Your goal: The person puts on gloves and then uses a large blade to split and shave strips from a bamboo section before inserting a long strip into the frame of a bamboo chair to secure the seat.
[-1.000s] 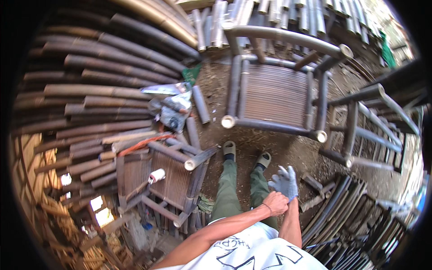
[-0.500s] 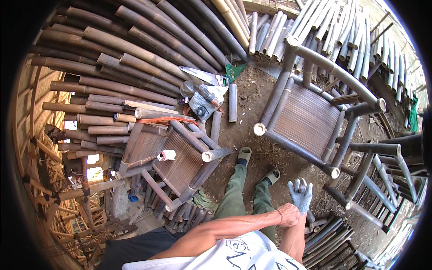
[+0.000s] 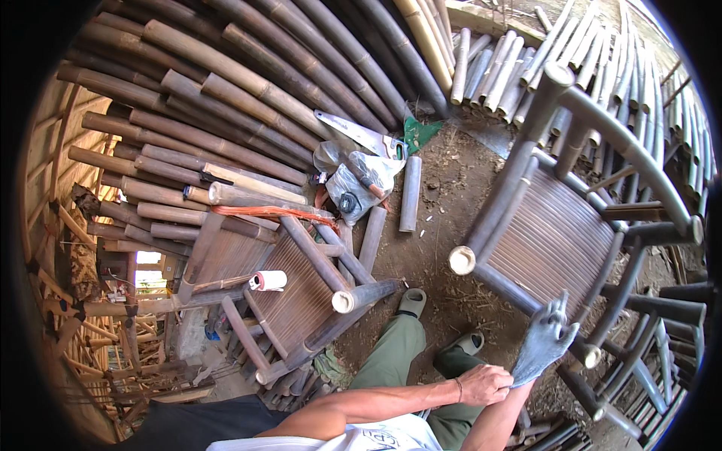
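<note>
My right hand (image 3: 543, 342) wears a grey work glove (image 3: 532, 355), with its fingers stretched out and apart. It is raised in front of the near rail of a bamboo armchair (image 3: 553, 233), and nothing is in it. Bare and closed, my left hand (image 3: 485, 385) pinches the glove's cuff at my right wrist. To the left, a second bamboo chair (image 3: 301, 293) lies at an angle. A white and red can or roll (image 3: 268, 281) rests on its slatted surface, and orange cord (image 3: 278, 213) is draped over its upper rail.
Dark bamboo poles (image 3: 248, 90) are stacked at the far left, more poles (image 3: 602, 56) at the far right. A handsaw (image 3: 359, 135), a plastic bag (image 3: 361, 184) and a short bamboo piece (image 3: 410, 194) lie beyond my feet. Another bamboo frame (image 3: 639, 338) stands at right.
My gloved right hand has moved forward and right, toward the armchair's near rail. My left hand stays at its wrist, now at the glove's cuff. The whole view has shifted slightly.
</note>
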Motion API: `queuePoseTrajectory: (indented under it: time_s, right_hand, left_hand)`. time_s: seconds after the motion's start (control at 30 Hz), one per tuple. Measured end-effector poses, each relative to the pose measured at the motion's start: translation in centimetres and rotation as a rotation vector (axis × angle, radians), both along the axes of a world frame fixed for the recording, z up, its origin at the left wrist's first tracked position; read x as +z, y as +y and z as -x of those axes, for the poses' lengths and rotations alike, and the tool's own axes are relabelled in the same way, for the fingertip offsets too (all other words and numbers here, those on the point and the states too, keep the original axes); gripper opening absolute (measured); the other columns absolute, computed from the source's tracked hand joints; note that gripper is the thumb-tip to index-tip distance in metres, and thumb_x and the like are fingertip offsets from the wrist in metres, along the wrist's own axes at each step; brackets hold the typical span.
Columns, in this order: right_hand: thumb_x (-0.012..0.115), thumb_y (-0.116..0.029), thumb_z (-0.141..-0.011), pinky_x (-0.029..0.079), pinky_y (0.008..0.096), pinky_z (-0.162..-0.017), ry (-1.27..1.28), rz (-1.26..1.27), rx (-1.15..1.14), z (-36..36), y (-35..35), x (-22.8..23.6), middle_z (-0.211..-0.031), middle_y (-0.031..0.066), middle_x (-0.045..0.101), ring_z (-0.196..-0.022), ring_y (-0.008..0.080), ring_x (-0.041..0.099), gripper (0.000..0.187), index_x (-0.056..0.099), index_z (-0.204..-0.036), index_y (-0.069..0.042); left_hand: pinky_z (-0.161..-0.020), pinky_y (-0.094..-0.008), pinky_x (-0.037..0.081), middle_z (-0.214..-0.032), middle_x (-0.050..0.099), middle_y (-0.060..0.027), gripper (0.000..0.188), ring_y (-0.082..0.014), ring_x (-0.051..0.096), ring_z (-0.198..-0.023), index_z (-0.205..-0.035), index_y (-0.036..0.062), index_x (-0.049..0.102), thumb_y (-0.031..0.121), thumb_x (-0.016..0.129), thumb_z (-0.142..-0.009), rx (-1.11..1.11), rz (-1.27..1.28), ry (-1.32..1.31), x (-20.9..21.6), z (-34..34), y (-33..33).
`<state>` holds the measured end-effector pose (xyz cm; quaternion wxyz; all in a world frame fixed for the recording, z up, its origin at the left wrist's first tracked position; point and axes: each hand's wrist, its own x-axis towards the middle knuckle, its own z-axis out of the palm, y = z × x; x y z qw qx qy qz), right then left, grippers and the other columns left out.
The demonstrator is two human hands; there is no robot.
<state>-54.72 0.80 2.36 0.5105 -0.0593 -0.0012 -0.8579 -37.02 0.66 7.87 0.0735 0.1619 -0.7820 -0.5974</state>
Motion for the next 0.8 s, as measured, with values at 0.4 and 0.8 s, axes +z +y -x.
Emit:
queuePoseTrajectory:
  time_s: [0.4, 0.8]
  right_hand:
    - [0.056, -0.023, -0.102, 0.036, 0.0432, -0.115, 1.951, -1.617, -0.392, -5.5, -9.3, -23.5, -0.141, 0.0209, 0.057, -0.134, 0.034, 0.05, 0.047, 0.053, -0.142, 0.001]
    - [0.063, -0.014, -0.09, 0.043, 0.0487, -0.107, 2.244, -1.625, -0.697, -7.0, -10.1, -26.8, -0.12, 0.0164, 0.068, -0.119, 0.0353, 0.06, 0.031, 0.067, -0.119, -0.003]
  left_hand:
    - [-0.075, -0.0367, 0.055, -0.074, 0.062, -0.0082, 0.029, -0.0256, 0.064, -0.069, -0.089, 0.0041, 0.059, 0.031, 0.06, -0.099, 1.884, -0.458, 0.35, -29.7, -16.5, -42.3]
    - [-0.101, -0.0441, 0.053, -0.127, 0.062, -0.0293, 0.077, -0.0385, 0.065, -0.117, -0.129, -0.0075, 0.043, 0.037, 0.076, -0.076, 1.632, -0.162, -0.839, -54.1, -25.5, -58.6]
